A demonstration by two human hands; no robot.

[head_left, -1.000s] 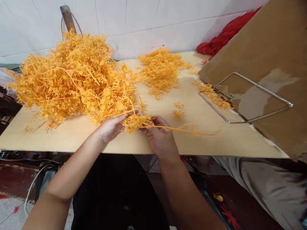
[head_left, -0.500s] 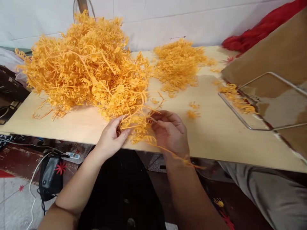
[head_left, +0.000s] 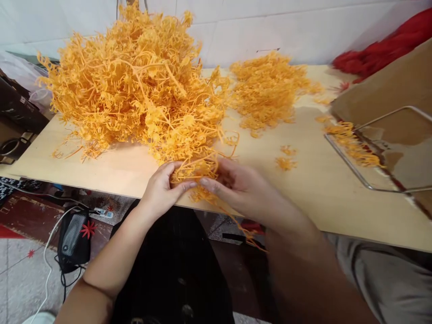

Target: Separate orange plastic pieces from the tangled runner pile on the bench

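Observation:
A big tangled heap of orange plastic sprigs fills the left half of the pale wooden table. At its near edge my left hand and my right hand meet, both closed on one orange sprig cluster pulled from the heap. Fingertips of the two hands touch under the cluster. A thin orange stem trails from the cluster below the table edge, under my right wrist.
A smaller pile of orange pieces lies at the back middle, with loose bits nearer. A tilted cardboard box with a wire frame sits at the right, a red pile behind it. A black device and cables lie on the floor.
My right hand has slid left across the cluster to meet my left hand. The long stem that stretched right on the table now hangs below the edge. The view shifted left.

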